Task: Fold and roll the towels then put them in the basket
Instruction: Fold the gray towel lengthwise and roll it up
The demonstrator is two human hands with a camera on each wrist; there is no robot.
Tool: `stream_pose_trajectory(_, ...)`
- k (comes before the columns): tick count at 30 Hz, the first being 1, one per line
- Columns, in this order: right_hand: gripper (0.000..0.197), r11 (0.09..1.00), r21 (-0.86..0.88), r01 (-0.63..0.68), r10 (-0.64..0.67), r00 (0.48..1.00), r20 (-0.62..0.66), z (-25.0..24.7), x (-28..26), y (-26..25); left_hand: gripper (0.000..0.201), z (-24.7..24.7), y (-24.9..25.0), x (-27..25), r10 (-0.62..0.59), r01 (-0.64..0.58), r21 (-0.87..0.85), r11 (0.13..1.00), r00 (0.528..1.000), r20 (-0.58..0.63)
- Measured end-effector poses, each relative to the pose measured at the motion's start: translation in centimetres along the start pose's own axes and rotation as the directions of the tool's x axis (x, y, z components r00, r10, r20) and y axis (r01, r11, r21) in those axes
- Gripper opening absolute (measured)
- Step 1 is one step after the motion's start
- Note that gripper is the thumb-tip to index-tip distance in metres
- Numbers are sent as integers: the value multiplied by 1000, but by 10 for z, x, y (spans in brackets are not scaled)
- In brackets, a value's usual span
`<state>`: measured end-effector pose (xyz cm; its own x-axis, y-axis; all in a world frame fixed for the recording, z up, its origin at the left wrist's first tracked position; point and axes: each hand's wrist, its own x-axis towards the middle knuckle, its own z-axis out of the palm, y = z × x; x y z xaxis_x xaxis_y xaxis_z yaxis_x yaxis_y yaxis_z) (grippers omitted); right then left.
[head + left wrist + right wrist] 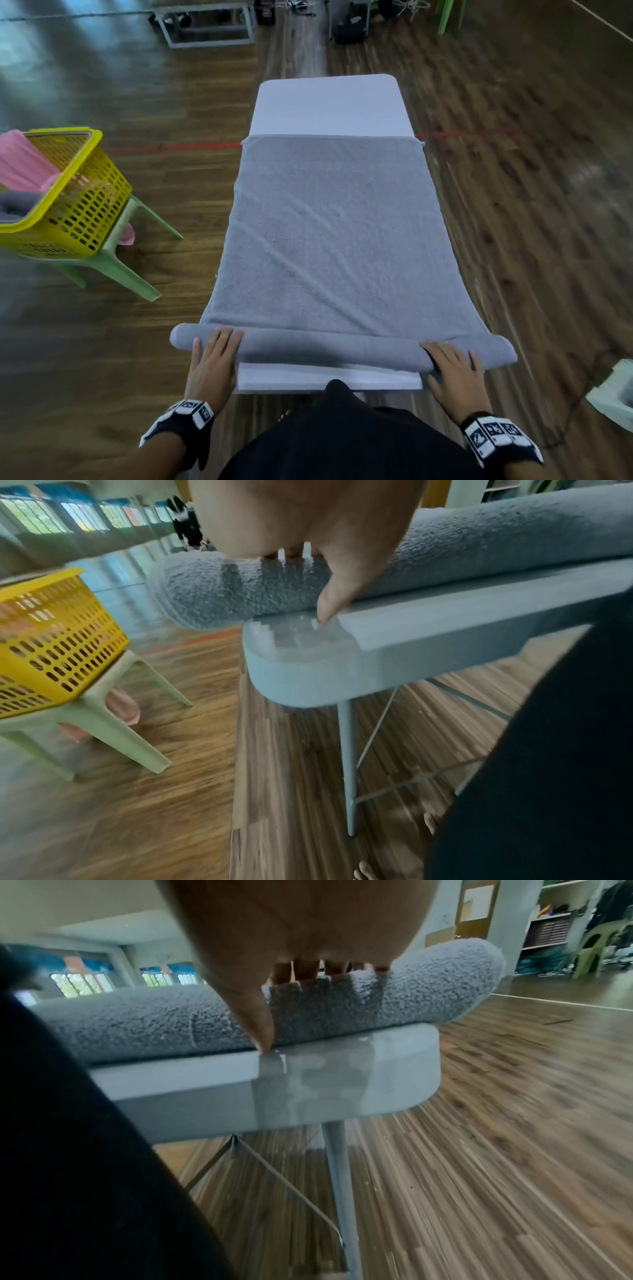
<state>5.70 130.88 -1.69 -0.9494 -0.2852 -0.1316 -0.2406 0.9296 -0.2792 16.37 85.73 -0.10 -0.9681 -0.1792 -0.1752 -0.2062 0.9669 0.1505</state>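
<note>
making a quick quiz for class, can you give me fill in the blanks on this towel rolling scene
1. Both hands, left and right, press on the rolled end of the ____ towel.
2. The towel lies on a narrow ____ table.
3. The yellow basket sits on a ____ plastic stool.
4. A ____ cloth hangs in the basket.

Missing: grey; white; green; pink

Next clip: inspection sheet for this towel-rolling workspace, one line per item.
Surface: white table, far end bare.
Job's things: grey towel flat, near end rolled; yellow basket on green stool, holding pink cloth.
Clutter: nothing seen on the table.
Grippers: left hand and right hand flat on the roll.
Cables: cords on the far floor, blurred.
Surroundings: wooden floor, shelves.
</note>
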Motion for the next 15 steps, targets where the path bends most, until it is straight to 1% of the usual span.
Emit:
stream_pose_trajectory(2,37,1000,10,-18,18,1000,-25,-13,15,-2,54,-8,0,18,-5,5,25,1000,1000,20)
stream_pose_trajectory(3,35,1000,-7,-29,29,999,-14,-19,23,-2,42,-14,1,27,6,-6,22,1000,1000,6)
stream_pose_trajectory(4,39,999,-22,-36,36,999,-4,-22,31,-2,36,-20,2,36,14,-14,19,1000,1000,-10)
stream_pose_trajectory(6,53,997,-21,-69,68,997,-27,-20,45,2,43,-29,2,52,20,-20,-13,1000,999,-30)
stream_pose_trajectory(8,56,993,-38,-108,106,993,-44,-17,46,4,46,-33,3,59,-6,0,-77,997,997,-74)
stream_pose_trajectory(9,57,993,-36,-111,110,994,-22,-13,42,6,47,-33,4,59,5,-11,-86,996,998,-67)
stream_pose_trajectory(10,58,994,-32,-108,108,994,15,-10,36,7,47,-28,3,56,41,-43,-67,997,998,-37)
stream_pose_trajectory(11,59,994,-26,-105,106,993,46,-7,31,7,47,-24,3,51,73,-73,-20,997,997,3)
stream_pose_trajectory(12,60,996,-12,-88,88,995,49,-5,26,8,48,-19,2,45,100,-102,28,994,994,46)
stream_pose_trajectory(13,57,998,6,-62,62,997,41,-3,24,10,52,-17,0,41,106,-111,51,993,990,89)
stream_pose_trajectory(14,49,999,-1,-40,40,999,19,-5,26,13,51,-15,-3,40,107,-112,43,993,990,91)
stream_pose_trajectory(15,42,999,-5,-44,44,999,2,-8,31,16,43,-18,-4,41,105,-108,49,993,993,60)
